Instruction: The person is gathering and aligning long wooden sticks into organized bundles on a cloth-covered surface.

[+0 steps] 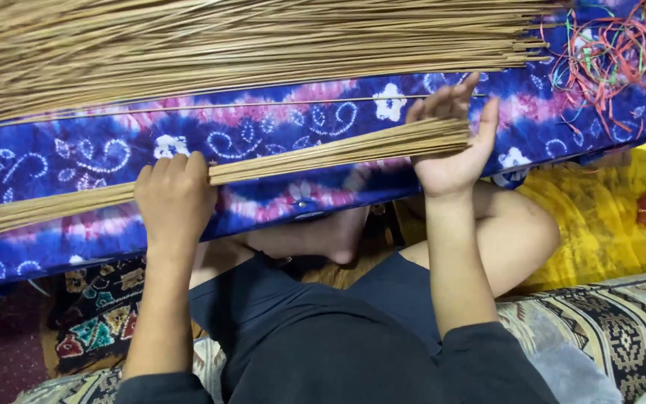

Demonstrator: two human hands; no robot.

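Head cam, looking down at a seated person w/ bare legs folded and dark shorts. Left hand (174,196) is curled over a bundle of thin tan sticks (323,155), fingers wrapped round it from above, closed tight on it. Right hand (454,142) is at the bundle's other end: palm flat vs. the stick tips, fingers spread and pointing up, thumb out to the side, not gripping, just pressed on the ends. Bundle runs long and slightly tilted, lower at frame left, higher at right, and its left part goes past the left hand to the frame edge. It lies across / just over a blue-purple tie-dye cloth (278,123) w/ white flower and swirl marks; can't tell if it rests on the cloth or is lifted off.

Behind it, along the top of frame, a much bigger heap of the same sticks (226,45) lies on that cloth, apart from the held bundle. One single stick (263,105) sits betw. heap and bundle. At top right, by the heap's ends, a tangle of red and green strings (607,49). Yellow fabric (607,217) lies at right beside the knee; patterned woven mat (622,322) is under the person at lower right; dark patterned rug (99,314) at lower left.
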